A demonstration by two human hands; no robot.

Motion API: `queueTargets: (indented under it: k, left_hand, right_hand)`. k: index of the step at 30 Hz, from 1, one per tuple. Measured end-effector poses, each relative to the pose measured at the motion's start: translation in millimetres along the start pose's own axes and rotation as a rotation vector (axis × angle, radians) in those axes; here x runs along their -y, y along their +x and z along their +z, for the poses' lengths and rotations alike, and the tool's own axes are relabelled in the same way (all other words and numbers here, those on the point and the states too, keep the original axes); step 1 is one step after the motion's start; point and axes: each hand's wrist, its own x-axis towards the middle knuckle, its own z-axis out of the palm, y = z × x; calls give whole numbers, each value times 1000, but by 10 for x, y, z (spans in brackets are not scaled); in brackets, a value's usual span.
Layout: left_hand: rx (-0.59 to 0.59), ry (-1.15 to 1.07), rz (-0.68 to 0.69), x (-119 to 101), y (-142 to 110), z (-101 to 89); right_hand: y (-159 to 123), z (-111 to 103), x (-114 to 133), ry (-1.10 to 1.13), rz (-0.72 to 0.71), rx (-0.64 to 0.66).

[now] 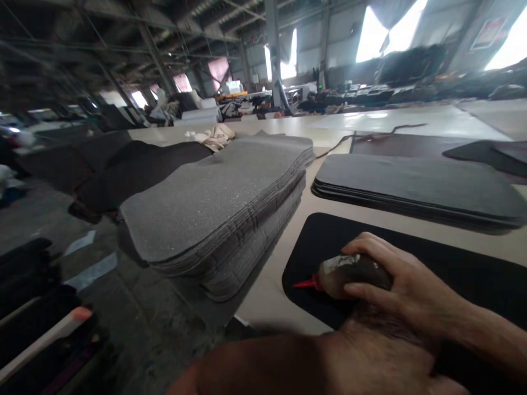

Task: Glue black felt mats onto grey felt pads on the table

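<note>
My right hand [395,274] reaches in from the right and is wrapped round a squeeze bottle [335,277] with a red pointed nozzle [305,283]. The bottle lies tilted almost flat, its tip pointing left, just over the rounded left end of a black sheet [319,233]. From the bottom edge my left hand [382,354] crosses over the near side of that sheet, close below the right hand. Its fingers are mostly hidden, so what it holds, if anything, does not show.
A tall stack of grey sheets [214,197] stands on the left along the table edge. Behind the black sheet lies a lower stack of grey sheets [411,178]. A beige cloth [218,136] and a thin brown strip [341,141] lie farther back. Dark rolls [33,307] are at lower left.
</note>
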Motion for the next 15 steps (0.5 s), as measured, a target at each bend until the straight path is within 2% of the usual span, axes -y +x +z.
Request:
queueTargets:
  k: [3, 8, 11, 15]
  left_hand:
    - [-12, -37, 19, 4, -10, 30]
    - [27, -92, -35, 18, -25, 98]
    - [71, -99, -31, 23, -32, 87]
    - [29, -68, -16, 23, -40, 92]
  right_hand:
    - [43, -32, 72, -31, -88, 18]
    - [128, -78, 181, -87, -172, 54]
    - [202, -98, 151, -159, -176, 40]
    - [322, -134, 14, -268, -128, 12]
